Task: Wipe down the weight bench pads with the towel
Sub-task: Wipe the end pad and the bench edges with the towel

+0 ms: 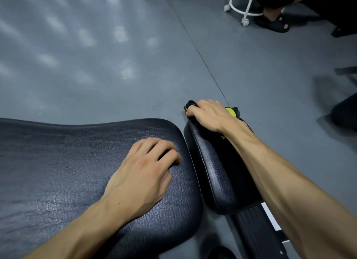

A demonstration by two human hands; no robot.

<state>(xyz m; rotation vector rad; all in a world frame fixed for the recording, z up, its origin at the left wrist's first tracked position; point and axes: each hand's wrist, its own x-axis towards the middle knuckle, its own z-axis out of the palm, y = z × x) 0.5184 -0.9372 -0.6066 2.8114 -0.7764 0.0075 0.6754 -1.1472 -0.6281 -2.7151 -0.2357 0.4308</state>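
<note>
The weight bench has two black padded parts. The large pad (58, 171) fills the lower left, and a smaller pad (214, 171) stands beside it on the right, tilted. My left hand (143, 173) rests on the large pad near its right edge, fingers loosely bent, holding nothing. My right hand (208, 113) lies over the far end of the smaller pad, fingers curled round a yellow and black item (230, 111). That item is mostly hidden under the hand, so I cannot tell whether it is the towel.
The black bench frame (257, 237) runs down to the lower right. A white wheeled stool (245, 11) and a person's sandalled foot (274, 23) are at the top right. Dark objects sit at the right edge (343, 111). Grey floor (96, 55) lies beyond the bench.
</note>
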